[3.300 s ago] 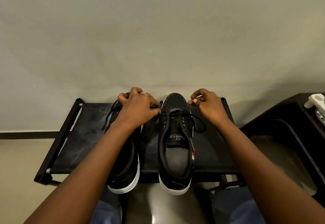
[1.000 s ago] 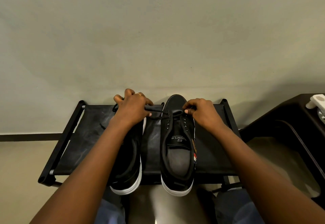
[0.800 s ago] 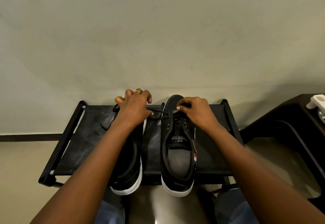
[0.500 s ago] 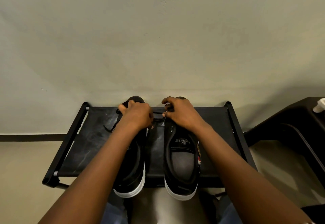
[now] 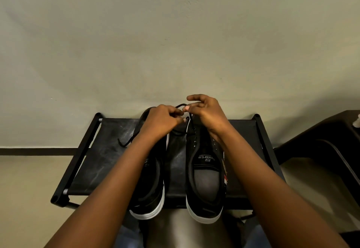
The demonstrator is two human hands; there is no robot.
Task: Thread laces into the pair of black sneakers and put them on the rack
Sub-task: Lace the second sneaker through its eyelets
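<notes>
Two black sneakers with white soles stand side by side on the black rack (image 5: 109, 150), toes toward the wall. Most of the left sneaker (image 5: 151, 195) lies under my left forearm. The right sneaker (image 5: 204, 171) shows its grey insole and a black lace (image 5: 180, 133) threaded near the toe. My left hand (image 5: 161, 121) and my right hand (image 5: 206, 111) meet above the toes and both pinch a loop of that lace. A loose lace end (image 5: 124, 142) trails on the rack to the left.
The rack's fabric shelf stands against a plain wall on a pale floor. A dark piece of furniture (image 5: 321, 140) sits at the right edge with a white object (image 5: 356, 127) on top. My knees in blue jeans are below the rack's front edge.
Both hands have lifted off the toes and come together, raising a loop of lace between their fingertips. Earlier they were further apart, pulling the lace sideways.
</notes>
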